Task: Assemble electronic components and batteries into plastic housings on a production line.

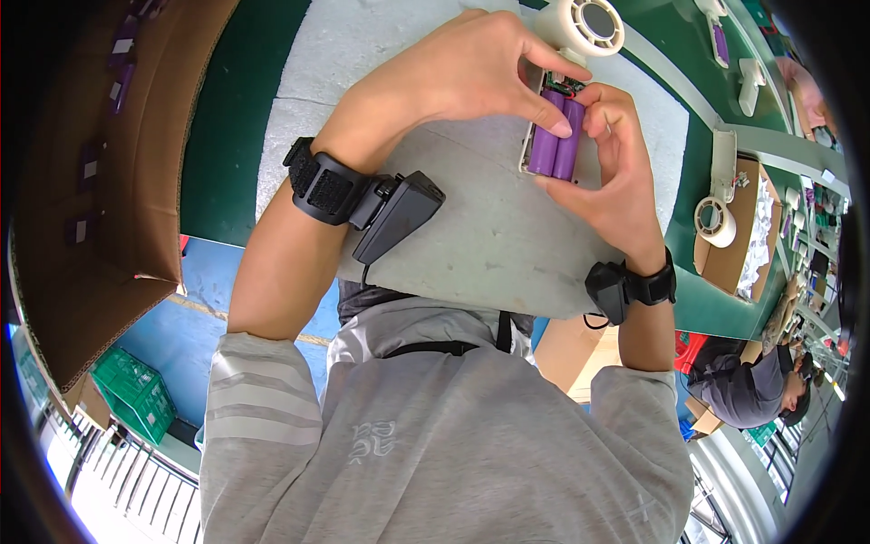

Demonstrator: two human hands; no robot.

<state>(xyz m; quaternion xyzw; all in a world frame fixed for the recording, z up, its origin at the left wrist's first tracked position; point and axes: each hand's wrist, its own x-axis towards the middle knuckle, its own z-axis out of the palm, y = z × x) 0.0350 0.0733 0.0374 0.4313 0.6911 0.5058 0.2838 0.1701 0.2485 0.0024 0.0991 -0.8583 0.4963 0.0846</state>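
Near the top of the frame, just right of centre, I see a white handheld fan (580,27) with its round head uppermost and its handle lying open below. 2 purple cells (557,140) sit side by side along that handle, with a small green circuit board (564,83) at their upper end.

The left hand (480,72) reaches in from the left and grips the fan, its thumb laid on the cells and its fingers up by the neck. The right hand (621,168) closes in from the right, thumb at the cells' lower end and forefinger up near the board, pinching the purple pair lengthwise (the other fingertips curl in, so I can't tell what they touch). Each wrist wears a black strap; the left strap (326,189) carries a wedge-shaped black unit (399,216).

A pale grey mat (471,236) lies under the work, on a green table (217,172). At the left of the frame stands a deep cardboard box (149,208) with purple pieces (122,88) inside. At the right, another white fan (715,223) lies by a smaller carton (761,240), and a person in dark clothing (743,390) sits at the lower right.
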